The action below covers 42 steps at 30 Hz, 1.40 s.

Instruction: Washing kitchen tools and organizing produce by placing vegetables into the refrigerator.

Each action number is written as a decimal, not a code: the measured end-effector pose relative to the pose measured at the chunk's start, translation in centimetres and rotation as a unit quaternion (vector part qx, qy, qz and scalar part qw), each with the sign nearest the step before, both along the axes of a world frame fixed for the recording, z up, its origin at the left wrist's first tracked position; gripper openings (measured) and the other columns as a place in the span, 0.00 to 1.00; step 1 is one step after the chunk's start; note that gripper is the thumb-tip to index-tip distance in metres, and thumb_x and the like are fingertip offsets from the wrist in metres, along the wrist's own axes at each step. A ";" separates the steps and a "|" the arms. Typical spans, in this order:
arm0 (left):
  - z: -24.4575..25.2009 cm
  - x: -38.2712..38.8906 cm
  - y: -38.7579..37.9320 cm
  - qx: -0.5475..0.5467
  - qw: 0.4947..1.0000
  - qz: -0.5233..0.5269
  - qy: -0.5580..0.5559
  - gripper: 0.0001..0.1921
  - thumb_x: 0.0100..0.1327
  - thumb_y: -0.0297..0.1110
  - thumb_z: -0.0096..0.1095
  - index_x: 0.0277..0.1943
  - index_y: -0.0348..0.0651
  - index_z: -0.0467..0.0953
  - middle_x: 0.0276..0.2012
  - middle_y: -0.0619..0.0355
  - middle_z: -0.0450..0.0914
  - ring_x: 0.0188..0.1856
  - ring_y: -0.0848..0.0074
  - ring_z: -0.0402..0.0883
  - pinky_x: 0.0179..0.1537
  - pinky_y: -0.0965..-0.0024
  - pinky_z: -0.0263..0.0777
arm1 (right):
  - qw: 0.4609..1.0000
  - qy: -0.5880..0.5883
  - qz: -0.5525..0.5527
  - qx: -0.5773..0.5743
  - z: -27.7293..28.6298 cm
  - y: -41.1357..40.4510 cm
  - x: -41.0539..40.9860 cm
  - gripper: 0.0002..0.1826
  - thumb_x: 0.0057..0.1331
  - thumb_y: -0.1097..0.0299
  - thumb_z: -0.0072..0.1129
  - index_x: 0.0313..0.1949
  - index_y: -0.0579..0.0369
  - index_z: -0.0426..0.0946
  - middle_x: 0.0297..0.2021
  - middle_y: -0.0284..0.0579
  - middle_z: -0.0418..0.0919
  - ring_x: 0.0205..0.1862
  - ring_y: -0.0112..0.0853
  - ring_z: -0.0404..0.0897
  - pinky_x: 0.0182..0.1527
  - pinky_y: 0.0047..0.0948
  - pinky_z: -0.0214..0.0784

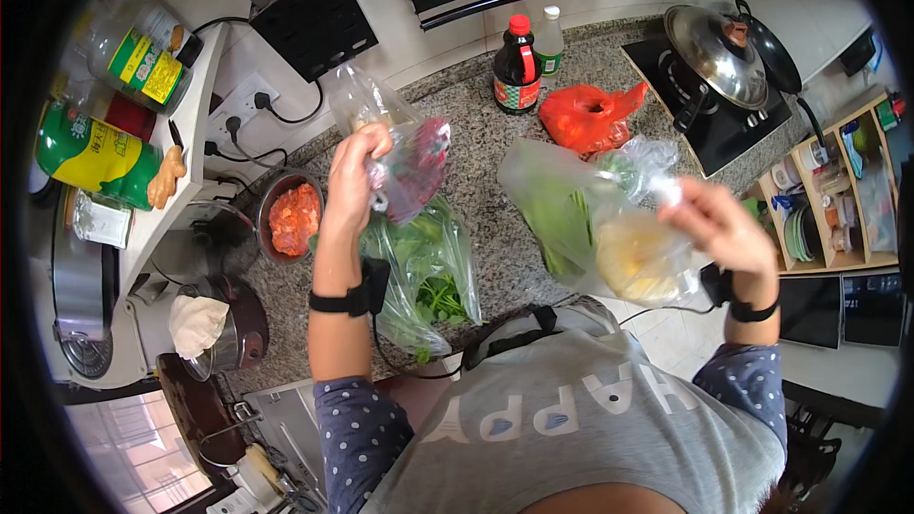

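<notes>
My left hand (360, 168) is closed on gathered clear plastic bags, one holding something purple-red (421, 171). Beneath it, a clear bag of leafy greens (428, 264) lies on the granite counter. My right hand (721, 221), slightly blurred, grips the bunched top of a clear bag with a pale yellow round item (639, 257) inside. Beside and partly behind that bag is another plastic bag with long green vegetables (553, 207). A red plastic bag (593, 118) sits farther back, near a dark sauce bottle (518, 71) with a red cap.
A metal bowl of red seasoned meat (294, 218) stands at the left, above a pot with a cloth (198, 326). A lidded wok (717, 57) is on the hob (735, 135) at the right. Bottles crowd a white shelf (203, 121). A small clear bottle (550, 43) stands near the wall.
</notes>
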<state>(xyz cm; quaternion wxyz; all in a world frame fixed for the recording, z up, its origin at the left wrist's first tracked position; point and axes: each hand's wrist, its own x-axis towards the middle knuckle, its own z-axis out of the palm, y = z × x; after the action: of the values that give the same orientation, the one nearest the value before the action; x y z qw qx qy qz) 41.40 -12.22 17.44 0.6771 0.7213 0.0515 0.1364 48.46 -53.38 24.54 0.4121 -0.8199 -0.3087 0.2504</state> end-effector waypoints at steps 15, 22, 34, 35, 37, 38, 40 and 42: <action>3.9 -12.9 -1.7 0.157 0.979 0.014 0.127 0.09 0.67 0.28 0.42 0.30 0.36 0.67 0.28 0.62 0.66 0.30 0.83 0.63 0.32 0.77 0.59 | 0.946 0.156 -0.070 0.274 -0.6 22.7 11.4 0.11 0.70 0.68 0.47 0.44 0.63 0.72 0.30 0.37 0.71 0.30 0.22 0.74 0.45 0.33 0.80; 3.9 -12.0 -4.7 -0.024 0.993 0.013 0.115 0.11 0.73 0.34 0.43 0.37 0.41 0.71 0.27 0.69 0.67 0.25 0.91 0.62 0.26 0.84 0.56 | 0.982 0.043 -0.084 0.164 -19.3 31.0 17.0 0.15 0.67 0.62 0.50 0.43 0.62 0.76 0.34 0.54 0.81 0.37 0.32 0.82 0.44 0.32 0.72; -5.8 -4.9 -10.0 -0.146 0.978 0.013 0.145 0.09 0.70 0.34 0.52 0.45 0.39 0.76 0.32 0.61 0.78 0.28 0.83 0.78 0.28 0.79 0.74 | 0.959 0.009 0.215 0.186 -9.9 14.6 -1.5 0.52 0.48 0.77 0.68 0.70 0.51 0.46 0.57 0.49 0.67 0.50 0.35 0.74 0.48 0.31 0.73; -5.9 -4.5 -10.1 -0.157 0.967 -0.003 0.202 0.10 0.69 0.33 0.54 0.48 0.38 0.76 0.35 0.60 0.80 0.29 0.82 0.79 0.29 0.78 0.74 | 0.965 -0.032 0.190 0.179 -12.0 14.3 -2.1 0.54 0.48 0.75 0.70 0.70 0.51 0.45 0.57 0.50 0.66 0.49 0.37 0.73 0.47 0.31 0.74; -8.4 -4.1 -9.3 -0.184 0.959 -0.044 0.211 0.13 0.68 0.33 0.56 0.51 0.36 0.76 0.39 0.58 0.81 0.30 0.81 0.79 0.30 0.78 0.75 | 0.975 -0.102 0.121 0.158 -16.0 14.1 -3.5 0.54 0.50 0.71 0.72 0.70 0.50 0.45 0.57 0.51 0.68 0.43 0.38 0.75 0.41 0.32 0.74; -9.3 -4.0 -8.7 -0.198 0.946 -0.069 0.249 0.15 0.66 0.32 0.59 0.53 0.35 0.75 0.41 0.57 0.81 0.32 0.80 0.80 0.33 0.78 0.76 | 0.984 -0.082 0.065 0.147 -18.0 14.3 -4.1 0.45 0.52 0.71 0.70 0.67 0.52 0.54 0.52 0.50 0.73 0.38 0.36 0.76 0.38 0.31 0.74; -10.4 -3.8 -8.4 -0.214 0.926 -0.089 0.297 0.16 0.63 0.31 0.63 0.53 0.36 0.75 0.41 0.57 0.81 0.33 0.80 0.81 0.34 0.79 0.76 | 0.989 -0.065 -0.011 0.136 -21.3 13.9 -4.3 0.37 0.54 0.71 0.68 0.63 0.54 0.63 0.46 0.49 0.77 0.34 0.34 0.77 0.35 0.31 0.73; -10.7 -4.1 -8.2 -0.178 0.926 -0.091 0.319 0.17 0.62 0.30 0.65 0.53 0.37 0.75 0.40 0.57 0.81 0.33 0.80 0.81 0.34 0.79 0.76 | 0.981 -0.089 -0.065 0.159 -22.5 13.3 -4.2 0.17 0.58 0.73 0.63 0.48 0.58 0.77 0.32 0.44 0.80 0.25 0.30 0.76 0.31 0.29 0.72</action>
<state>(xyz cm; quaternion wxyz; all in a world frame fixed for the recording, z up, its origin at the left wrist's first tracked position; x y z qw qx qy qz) 37.31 -20.40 6.79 0.7517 0.5958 0.2223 -0.1751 44.23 -40.12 2.01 0.5238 -0.7808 -0.3263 0.0973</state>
